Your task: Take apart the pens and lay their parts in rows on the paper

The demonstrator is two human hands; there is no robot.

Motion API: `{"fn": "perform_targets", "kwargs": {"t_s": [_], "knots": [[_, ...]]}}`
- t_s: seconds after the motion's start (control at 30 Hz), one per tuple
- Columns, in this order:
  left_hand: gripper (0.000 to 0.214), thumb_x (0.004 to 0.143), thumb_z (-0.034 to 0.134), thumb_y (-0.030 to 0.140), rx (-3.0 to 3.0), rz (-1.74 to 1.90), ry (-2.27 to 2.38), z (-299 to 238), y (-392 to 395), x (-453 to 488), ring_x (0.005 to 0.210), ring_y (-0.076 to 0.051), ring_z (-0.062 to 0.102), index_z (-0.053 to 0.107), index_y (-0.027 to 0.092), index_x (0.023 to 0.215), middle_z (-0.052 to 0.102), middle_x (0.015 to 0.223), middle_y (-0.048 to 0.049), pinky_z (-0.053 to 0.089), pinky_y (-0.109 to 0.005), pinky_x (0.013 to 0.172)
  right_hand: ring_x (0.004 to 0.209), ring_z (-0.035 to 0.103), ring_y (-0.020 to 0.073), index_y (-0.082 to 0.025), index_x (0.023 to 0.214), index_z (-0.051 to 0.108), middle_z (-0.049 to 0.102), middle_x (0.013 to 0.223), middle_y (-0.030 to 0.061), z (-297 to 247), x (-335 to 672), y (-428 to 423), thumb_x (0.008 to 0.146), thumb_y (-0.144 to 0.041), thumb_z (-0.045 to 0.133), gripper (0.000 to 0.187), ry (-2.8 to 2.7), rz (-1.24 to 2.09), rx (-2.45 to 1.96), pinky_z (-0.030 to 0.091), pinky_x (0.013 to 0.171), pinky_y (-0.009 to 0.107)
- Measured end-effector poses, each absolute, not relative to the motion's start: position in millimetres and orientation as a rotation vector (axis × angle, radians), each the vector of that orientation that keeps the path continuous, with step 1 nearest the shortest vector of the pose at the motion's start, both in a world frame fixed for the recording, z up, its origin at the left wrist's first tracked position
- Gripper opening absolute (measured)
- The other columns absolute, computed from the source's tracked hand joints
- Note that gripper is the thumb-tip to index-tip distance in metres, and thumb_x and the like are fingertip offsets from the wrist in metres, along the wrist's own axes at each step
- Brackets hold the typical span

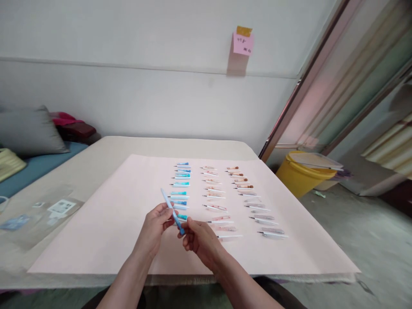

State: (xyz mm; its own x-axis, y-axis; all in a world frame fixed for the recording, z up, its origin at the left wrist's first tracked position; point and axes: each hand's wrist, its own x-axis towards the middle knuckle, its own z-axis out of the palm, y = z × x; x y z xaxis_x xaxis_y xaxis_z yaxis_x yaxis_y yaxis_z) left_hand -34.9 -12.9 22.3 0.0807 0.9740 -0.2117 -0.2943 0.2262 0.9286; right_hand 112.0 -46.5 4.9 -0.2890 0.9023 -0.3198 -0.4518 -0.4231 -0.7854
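A blue pen (pixel 166 199) slants above the pink sheet, its pale end up and its darker blue end down toward me. My left hand (pixel 156 223) pinches the middle of it between thumb and fingers. Near the darker lower end, my right hand (pixel 202 241) has its fingers closed on the pen too. Just beyond my hands runs a column of blue and teal pens (pixel 180 184), with dark fine tips pointing left. Beside it lie a column of pink-patterned pens (pixel 214 195) and a column of brown and grey ones (pixel 244 186). My fingers hide part of the nearest blue pens.
A pink sheet (pixel 106 240) covers much of the cream table (pixel 116 146). Clear plastic packaging (pixel 61 208) lies at the left. A yellow bin (pixel 294 174) stands on the floor to the right. Behind the table rises a white wall with a pink note (pixel 243 44).
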Motion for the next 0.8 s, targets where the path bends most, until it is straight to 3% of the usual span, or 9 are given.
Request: {"fn": "perform_targets", "kwargs": {"t_s": [0.17, 0.4, 0.8], "knots": [[0.035, 0.072, 0.064, 0.037, 0.836, 1.141, 1.060, 19.6, -10.5, -37.0, 0.074, -0.015, 0.059, 0.063, 0.015, 0.099, 0.065, 0.084, -0.0057, 0.046, -0.031, 0.074, 0.050, 0.054, 0.0092, -0.010, 0.080, 0.061, 0.062, 0.071, 0.0065, 4.7, 111.4, -46.6, 0.072, -0.054, 0.062, 0.044, -0.751, 1.862, -0.994, 0.037, 0.047, 0.023], [0.037, 0.070, 0.065, 0.038, 0.806, 1.154, 1.072, 20.8, -11.8, -36.0, 0.074, -0.015, 0.060, 0.063, 0.016, 0.099, 0.066, 0.083, -0.0054, 0.046, -0.030, 0.073, 0.049, 0.054, 0.0100, -0.012, 0.078, 0.060, 0.061, 0.063, 0.0017, 2.5, 108.3, -47.2, 0.060, -0.026, 0.071, 0.025, -0.785, 1.752, -1.104, 0.039, 0.048, 0.023], [0.029, 0.070, 0.065, 0.038, 0.848, 1.200, 1.056, 16.2, -11.1, -33.5, 0.072, -0.015, 0.058, 0.063, 0.015, 0.086, 0.064, 0.081, -0.0051, 0.046, -0.033, 0.073, 0.047, 0.055, 0.0103, -0.014, 0.080, 0.055, 0.062, 0.063, 0.0012, -1.2, 105.5, -46.4, 0.066, -0.032, 0.068, 0.026, -0.835, 1.646, -1.047, 0.039, 0.044, 0.022]]}}
